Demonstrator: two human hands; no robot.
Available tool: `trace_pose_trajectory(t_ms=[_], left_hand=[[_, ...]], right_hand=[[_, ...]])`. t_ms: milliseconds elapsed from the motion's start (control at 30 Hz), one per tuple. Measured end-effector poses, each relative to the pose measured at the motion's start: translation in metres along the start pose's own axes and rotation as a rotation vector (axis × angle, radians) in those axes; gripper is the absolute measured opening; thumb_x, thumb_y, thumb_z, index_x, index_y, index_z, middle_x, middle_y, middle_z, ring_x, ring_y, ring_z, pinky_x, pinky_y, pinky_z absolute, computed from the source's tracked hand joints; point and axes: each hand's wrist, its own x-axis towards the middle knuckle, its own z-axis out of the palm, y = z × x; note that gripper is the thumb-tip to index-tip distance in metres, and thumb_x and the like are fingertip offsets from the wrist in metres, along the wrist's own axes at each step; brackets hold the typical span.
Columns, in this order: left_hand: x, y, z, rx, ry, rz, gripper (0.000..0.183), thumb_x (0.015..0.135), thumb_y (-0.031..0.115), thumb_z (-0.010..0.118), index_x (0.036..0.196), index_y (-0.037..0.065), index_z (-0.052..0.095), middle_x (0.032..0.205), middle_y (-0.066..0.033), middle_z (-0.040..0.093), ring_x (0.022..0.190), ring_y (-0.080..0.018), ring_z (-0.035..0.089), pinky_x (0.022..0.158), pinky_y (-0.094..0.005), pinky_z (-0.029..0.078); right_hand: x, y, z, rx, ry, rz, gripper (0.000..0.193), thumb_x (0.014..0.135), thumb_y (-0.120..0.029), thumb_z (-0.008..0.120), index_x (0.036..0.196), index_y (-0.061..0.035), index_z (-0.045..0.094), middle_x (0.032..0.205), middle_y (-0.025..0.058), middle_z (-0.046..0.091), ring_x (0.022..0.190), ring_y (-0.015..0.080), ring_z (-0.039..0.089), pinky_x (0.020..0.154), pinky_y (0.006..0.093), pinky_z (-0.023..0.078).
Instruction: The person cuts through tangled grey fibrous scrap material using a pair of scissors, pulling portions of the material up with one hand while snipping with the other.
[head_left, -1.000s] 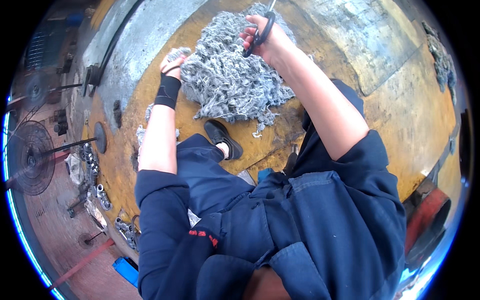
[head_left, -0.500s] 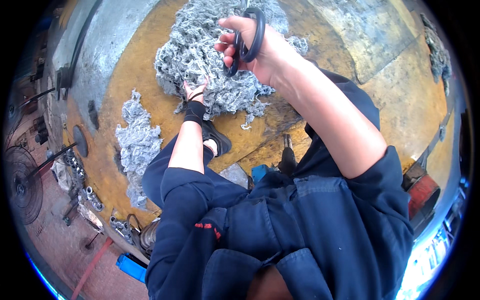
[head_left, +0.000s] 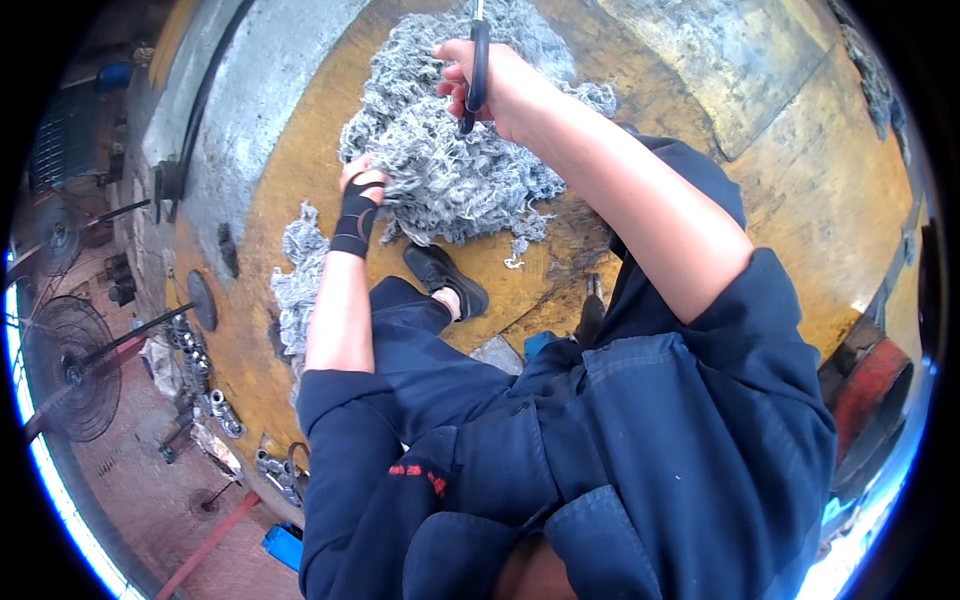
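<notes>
A large heap of tangled grey yarn waste (head_left: 450, 165) lies on the worn yellow-and-grey surface in front of me. At its left edge is my left hand (head_left: 362, 178), a black wrap round the wrist, its fingers curled into the strands. Above the heap my right hand (head_left: 490, 85) grips scissors (head_left: 479, 65) by their black handles. The blades point away from me and run out of the picture at the top. A smaller clump of the same grey waste (head_left: 300, 270) lies to the left, partly covered by my left forearm.
My dark shoe (head_left: 445, 280) stands just this side of the heap. Black round fans (head_left: 72, 370) and metal fittings (head_left: 222, 412) are at the left, with a blue object (head_left: 283, 545) lower down. A red-and-dark cylinder (head_left: 870, 395) is at the right; more grey strands (head_left: 865, 85) lie at the far right.
My left hand has shifted left to the heap's side edge. The scissors have turned, so their handle loops now show edge-on. The view has swung a little to the left.
</notes>
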Motion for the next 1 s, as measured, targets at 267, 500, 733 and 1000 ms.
trace_pose_trajectory(t_ms=[267,500,733,1000], left_hand=[[0.02,0.109,-0.158,-0.591,-0.042,-0.131,0.029,0.071,-0.001,0.057,0.099,-0.003,0.063,0.091,-0.0092,0.066,0.082,-0.0194,0.063,0.076,-0.0317,0.051],[0.025,0.188,-0.204,-1.01,0.054,-0.46,0.023,0.088,0.011,0.053,0.108,0.001,0.06,0.101,-0.0118,0.066,0.086,-0.025,0.064,0.071,-0.0379,0.053],[0.011,0.216,-0.187,-1.406,0.001,-0.442,0.026,0.095,0.018,0.041,0.107,0.003,0.058,0.1,-0.0124,0.065,0.08,-0.0249,0.062,0.064,-0.0375,0.053],[-0.026,0.221,-0.132,-1.84,-0.027,-0.415,0.028,0.093,0.022,0.043,0.106,0.002,0.057,0.104,-0.0117,0.061,0.08,-0.0206,0.057,0.061,-0.0325,0.051]], right_hand=[[0.013,0.003,-0.02,-0.426,0.065,-0.224,0.036,0.083,-0.035,0.064,0.077,0.0002,0.059,0.072,0.0078,0.058,0.058,0.0139,0.053,0.057,0.0288,0.046],[0.009,0.001,-0.027,-0.703,0.054,-0.294,0.049,0.069,-0.046,0.076,0.084,0.0006,0.069,0.083,0.0151,0.068,0.079,0.0255,0.065,0.074,0.0369,0.049],[-0.004,0.028,0.002,-0.742,-0.2,-0.152,0.063,0.051,-0.058,0.083,0.071,-0.0013,0.063,0.079,0.0134,0.066,0.076,0.0233,0.064,0.075,0.0345,0.05],[0.027,0.07,0.042,-0.326,-0.081,-0.198,0.07,0.051,-0.038,0.085,0.098,0.0068,0.057,0.095,0.0195,0.065,0.09,0.0273,0.064,0.082,0.0335,0.049]])
